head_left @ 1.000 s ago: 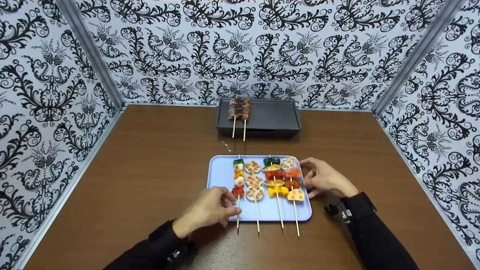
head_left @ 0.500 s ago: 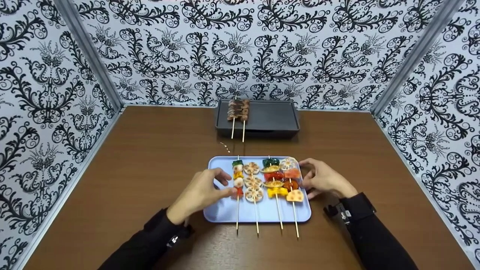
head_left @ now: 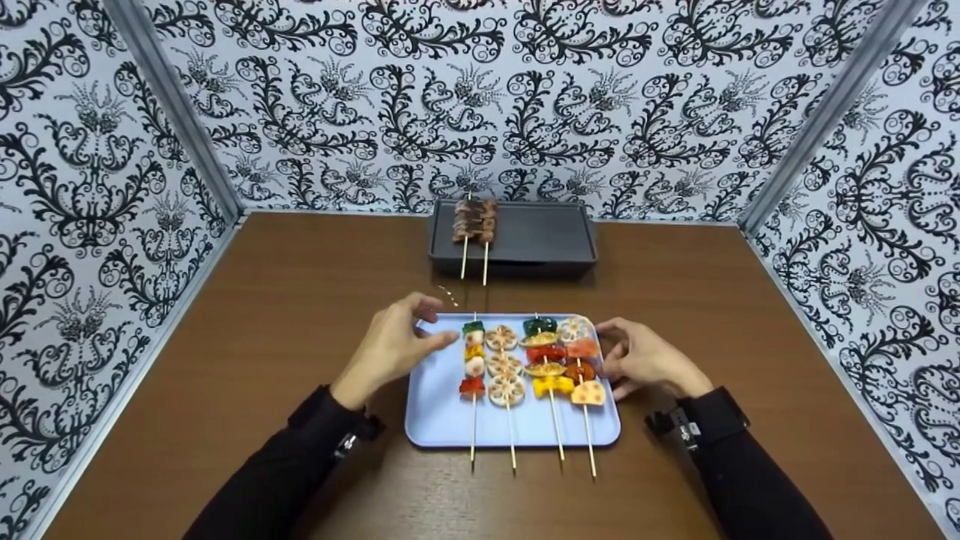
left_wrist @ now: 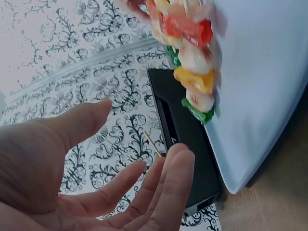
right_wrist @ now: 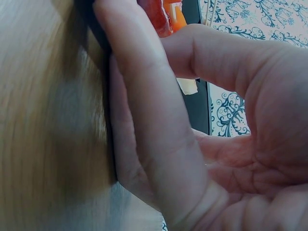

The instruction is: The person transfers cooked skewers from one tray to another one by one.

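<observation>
Four vegetable skewers (head_left: pixel 525 375) lie side by side on a light blue tray (head_left: pixel 442 420) at the middle of the frame, long axes running top to bottom, bare stick ends toward the lower edge. The left hand (head_left: pixel 390 349) hovers at the tray's upper left corner, fingers (left_wrist: pixel 159 187) loosely spread, holding nothing. The right hand (head_left: pixel 645 358) rests against the tray's right edge, fingers curled at the rim. Above, on the brown table (head_left: pixel 225 360), two meat skewers (head_left: pixel 474 221) lie on a dark grill pan (head_left: pixel 555 236).

Staged booth, patterned partition walls (head_left: pixel 570 97), wooden table (head_left: pixel 262 315)
</observation>
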The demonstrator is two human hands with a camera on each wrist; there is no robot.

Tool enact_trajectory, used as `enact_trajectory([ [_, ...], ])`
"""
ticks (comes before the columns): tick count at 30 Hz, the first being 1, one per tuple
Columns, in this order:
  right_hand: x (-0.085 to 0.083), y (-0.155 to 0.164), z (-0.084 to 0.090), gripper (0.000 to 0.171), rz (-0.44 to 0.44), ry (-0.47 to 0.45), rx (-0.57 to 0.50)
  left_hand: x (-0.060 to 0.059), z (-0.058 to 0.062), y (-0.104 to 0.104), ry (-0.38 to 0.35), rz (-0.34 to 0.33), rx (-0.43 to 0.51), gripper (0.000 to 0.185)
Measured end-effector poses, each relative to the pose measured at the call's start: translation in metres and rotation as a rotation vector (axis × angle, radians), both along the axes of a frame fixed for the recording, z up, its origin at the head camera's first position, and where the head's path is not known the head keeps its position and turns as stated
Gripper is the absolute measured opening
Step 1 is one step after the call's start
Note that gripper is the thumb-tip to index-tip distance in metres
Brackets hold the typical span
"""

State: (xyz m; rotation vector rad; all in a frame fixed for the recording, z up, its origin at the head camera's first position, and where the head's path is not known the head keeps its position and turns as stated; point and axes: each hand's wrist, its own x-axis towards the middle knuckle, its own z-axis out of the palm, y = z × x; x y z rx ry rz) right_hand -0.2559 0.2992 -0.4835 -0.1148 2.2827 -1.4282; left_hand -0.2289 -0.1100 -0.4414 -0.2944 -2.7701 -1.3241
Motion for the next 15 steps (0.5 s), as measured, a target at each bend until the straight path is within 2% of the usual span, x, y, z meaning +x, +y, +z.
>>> enact_trajectory([
  [7, 0.002, 0.0, -0.002, 0.072, 0.017, -0.009, -0.017, -0.021, 0.003, -0.002, 0.047, 0.027, 0.029, 0.064],
  [15, 0.001, 0.0, -0.002, 0.071, -0.005, -0.001, -0.016, -0.044, 0.006, -0.001, 0.097, 0.084, -0.007, 0.078],
])
